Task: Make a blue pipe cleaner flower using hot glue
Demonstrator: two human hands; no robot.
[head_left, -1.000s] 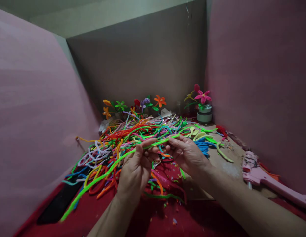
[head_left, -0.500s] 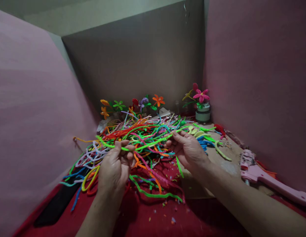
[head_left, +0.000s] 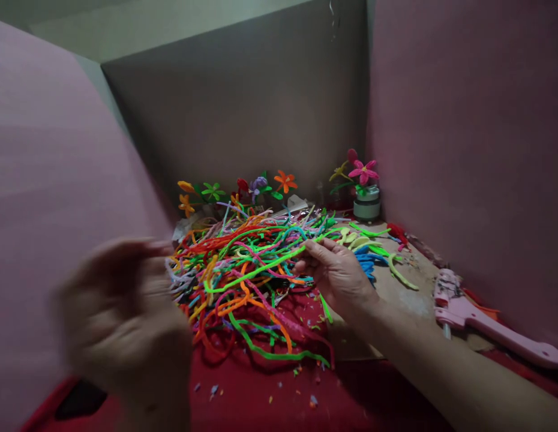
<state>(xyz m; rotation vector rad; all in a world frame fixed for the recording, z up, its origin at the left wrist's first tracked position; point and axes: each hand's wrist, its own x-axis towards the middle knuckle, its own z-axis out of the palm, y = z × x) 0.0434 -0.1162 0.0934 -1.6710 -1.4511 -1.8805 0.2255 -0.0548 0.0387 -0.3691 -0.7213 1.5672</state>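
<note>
Green stem held by one end over the heap

A pale green jar (head_left: 366, 210) with a dark band stands behind the heap of fuzzy stems (head_left: 229, 237), off to its right. A pink flower (head_left: 364, 172) rises at the jar; whether its stalk goes inside, I cannot tell.

Half a second ago both hands had the bright green stem (head_left: 261, 268). Now the left hand (head_left: 121, 318) has come away from it to the near left of the heap, so blurred that I cannot tell whether its fingers are spread or closed. The right hand (head_left: 337, 273), at the heap's near right, has stayed in nearly the same spot, pinching the stem between thumb and fingers.

The stem reaches leftward from that pinch across the front of the heap, sloping down. It is thin and fuzzy, gently bowed, with its free left end bent into a small hook. A pink glue gun (head_left: 490, 327) lies well to the right of the heap.
</note>
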